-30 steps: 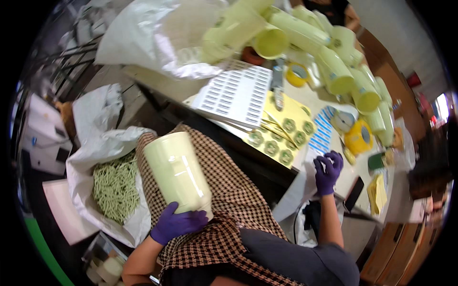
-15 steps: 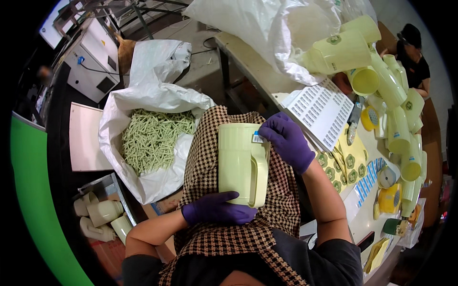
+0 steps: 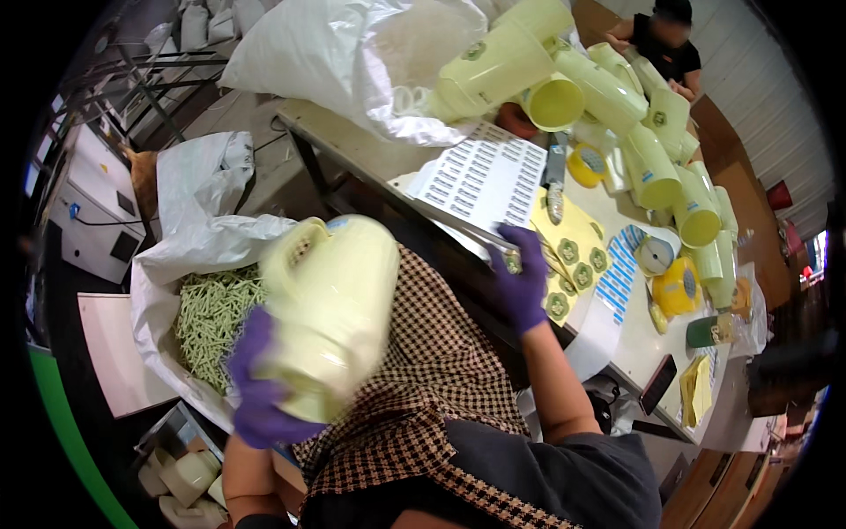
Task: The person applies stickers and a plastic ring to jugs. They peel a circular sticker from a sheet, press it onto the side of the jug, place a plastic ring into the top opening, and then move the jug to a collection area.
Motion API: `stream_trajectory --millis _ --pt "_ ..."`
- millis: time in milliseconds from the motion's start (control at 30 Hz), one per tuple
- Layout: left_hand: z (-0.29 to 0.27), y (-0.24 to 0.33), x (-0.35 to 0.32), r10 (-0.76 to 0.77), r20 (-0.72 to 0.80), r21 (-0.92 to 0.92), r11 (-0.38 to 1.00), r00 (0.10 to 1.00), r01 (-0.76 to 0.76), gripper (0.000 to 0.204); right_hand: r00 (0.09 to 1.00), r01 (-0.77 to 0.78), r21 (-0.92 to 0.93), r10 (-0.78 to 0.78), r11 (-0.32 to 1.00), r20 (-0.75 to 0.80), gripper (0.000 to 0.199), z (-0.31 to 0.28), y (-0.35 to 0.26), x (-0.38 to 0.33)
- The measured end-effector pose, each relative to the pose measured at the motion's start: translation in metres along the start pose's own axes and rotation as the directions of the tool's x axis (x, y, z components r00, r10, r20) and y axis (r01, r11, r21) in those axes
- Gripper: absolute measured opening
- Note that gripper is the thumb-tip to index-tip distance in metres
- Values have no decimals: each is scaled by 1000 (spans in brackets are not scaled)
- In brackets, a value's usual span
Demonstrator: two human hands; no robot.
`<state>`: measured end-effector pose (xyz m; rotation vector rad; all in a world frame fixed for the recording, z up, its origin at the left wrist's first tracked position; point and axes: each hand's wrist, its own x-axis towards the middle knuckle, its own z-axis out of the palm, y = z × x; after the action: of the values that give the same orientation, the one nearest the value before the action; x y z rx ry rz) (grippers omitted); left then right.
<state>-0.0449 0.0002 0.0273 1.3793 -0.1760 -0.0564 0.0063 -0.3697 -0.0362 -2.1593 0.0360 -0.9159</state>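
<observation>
My left hand point(image 3: 260, 388), in a purple glove, grips a pale yellow-green plastic pitcher point(image 3: 339, 300) near its lower end. The pitcher is tilted over my lap and blurred by motion, its handle on the left side. A small blue-edged label shows at its top rim. My right hand point(image 3: 522, 280), also gloved, is at the table's near edge by the yellow sticker sheets point(image 3: 577, 251) with green flower-shaped stickers. Its thumb and forefinger are apart, and a sticker shows in the gap. Several similar pitchers point(image 3: 648, 167) lie piled on the table.
A white sack point(image 3: 159, 273) of pale green sticks stands left of my lap, above a box of pitchers point(image 3: 189, 476). On the table point(image 3: 639, 353) are a white label sheet point(image 3: 485, 176), a cutter point(image 3: 555, 167), yellow tape point(image 3: 677, 286) and a phone point(image 3: 657, 385). Another person point(image 3: 674, 48) is beyond.
The pitcher has swung left and tilted in my left hand, its handle now on the left. My right hand has left its rim for the sticker sheets. The view has turned toward the table.
</observation>
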Motion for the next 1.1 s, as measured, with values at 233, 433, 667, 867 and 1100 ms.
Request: stream_trajectory --millis 233,433,667,867,1100 --pt "-3 3 112 390 435 -501 854 811 -141 64 955 -296 -392 276 871 -107 43 -127 139 -10" --pt "-3 -109 121 37 284 4 999 958 -40 42 944 -326 -373 320 869 -78 31 -118 153 4" --pt "3 -52 156 272 383 726 502 883 -470 40 920 -391 -267 385 881 -78 21 -126 154 10" --pt "161 -7 188 331 839 352 276 432 -894 59 943 -333 -130 330 934 -45 25 -133 169 -1" --pt "346 -123 218 -126 966 246 172 226 -954 76 923 -383 75 383 921 15 19 -127 179 0"
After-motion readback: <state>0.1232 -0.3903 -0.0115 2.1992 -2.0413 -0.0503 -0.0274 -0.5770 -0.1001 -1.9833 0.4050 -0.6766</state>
